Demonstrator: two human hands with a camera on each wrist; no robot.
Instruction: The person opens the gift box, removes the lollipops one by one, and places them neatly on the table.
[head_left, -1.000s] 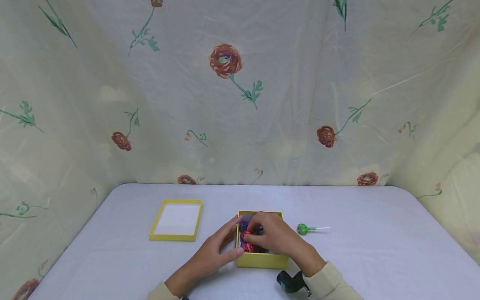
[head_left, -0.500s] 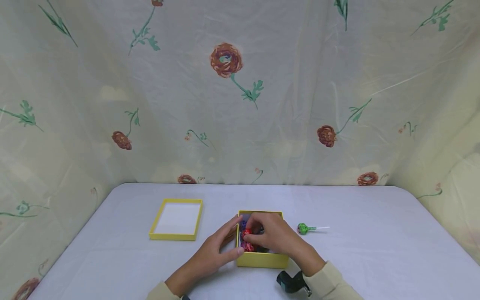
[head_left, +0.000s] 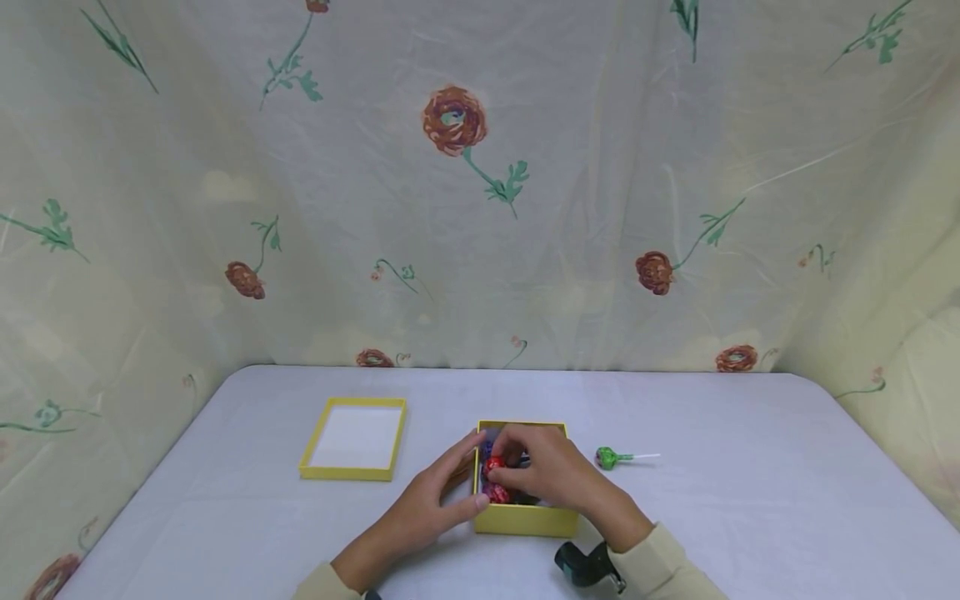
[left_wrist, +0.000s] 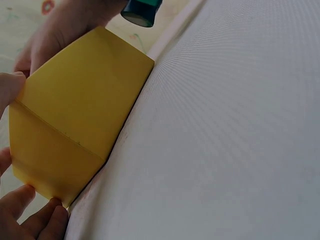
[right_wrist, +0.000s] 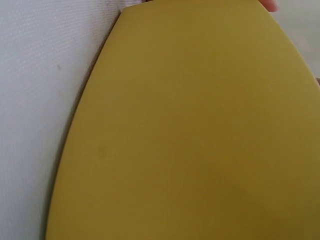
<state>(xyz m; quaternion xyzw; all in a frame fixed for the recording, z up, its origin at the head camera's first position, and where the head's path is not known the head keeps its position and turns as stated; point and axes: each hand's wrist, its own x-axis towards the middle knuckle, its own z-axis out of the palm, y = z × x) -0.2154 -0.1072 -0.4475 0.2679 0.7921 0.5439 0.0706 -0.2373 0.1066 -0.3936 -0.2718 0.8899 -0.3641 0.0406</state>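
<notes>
A yellow box [head_left: 526, 522] without its lid stands on the white table, with several wrapped lollipops inside. My left hand [head_left: 427, 504] touches its left side, the fingers fairly straight and the thumb at the near left corner; the left wrist view shows fingertips [left_wrist: 19, 197] against the box wall. Reaching in over the right wall, my right hand [head_left: 551, 471] pinches a red-wrapped lollipop [head_left: 493, 465] between thumb and index finger. Below it lies another red lollipop [head_left: 497, 493], and a purple one [head_left: 487, 451] is beyond. The right hand hides much of the inside.
To the left lies the yellow-rimmed lid [head_left: 354, 437], white inside up. A green lollipop [head_left: 606, 457] with a white stick lies right of the box. A black device [head_left: 581, 565] sits by the right wrist. Floral cloth hangs behind the table.
The red lollipop in the right hand's fingers has shifted up very slightly. The left hand, box, lid and green lollipop stay where they were.
</notes>
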